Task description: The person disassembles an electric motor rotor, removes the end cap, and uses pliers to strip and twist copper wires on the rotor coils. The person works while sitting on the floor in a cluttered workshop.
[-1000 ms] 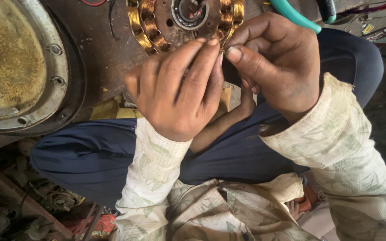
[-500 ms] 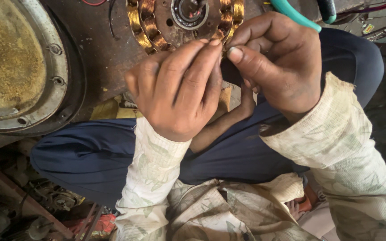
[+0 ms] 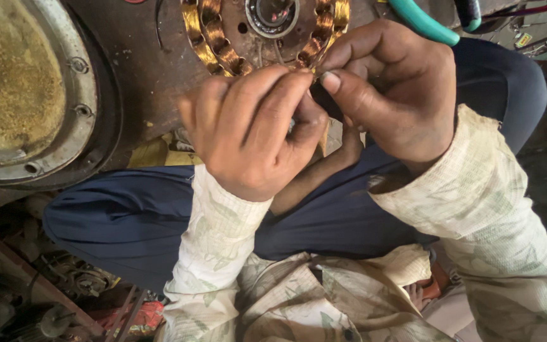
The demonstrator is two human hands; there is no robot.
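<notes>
Cluttered workshop, rusty brown bench (image 3: pixel 153 76). Round copper-wound stator (image 3: pixel 223 47) flat, face up. Left hand (image 3: pixel 251 130), right hand (image 3: pixel 390 95) pinching its windings.

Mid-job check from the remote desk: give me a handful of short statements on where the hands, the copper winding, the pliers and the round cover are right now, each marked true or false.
1. Both hands meet at the lower edge of the copper winding. True.
2. The left hand is holding the teal-handled pliers. False: the teal-handled pliers lie on the bench beyond the right hand, and neither hand grips them.
3. A round, rust-stained metal cover lies to the left of the winding. True.
4. The hands wear gloves. False: both are bare, with pale patterned sleeves at the wrists.
5. The winding sits on the person's lap. False: it lies on the dark wooden bench above the knees.
</notes>
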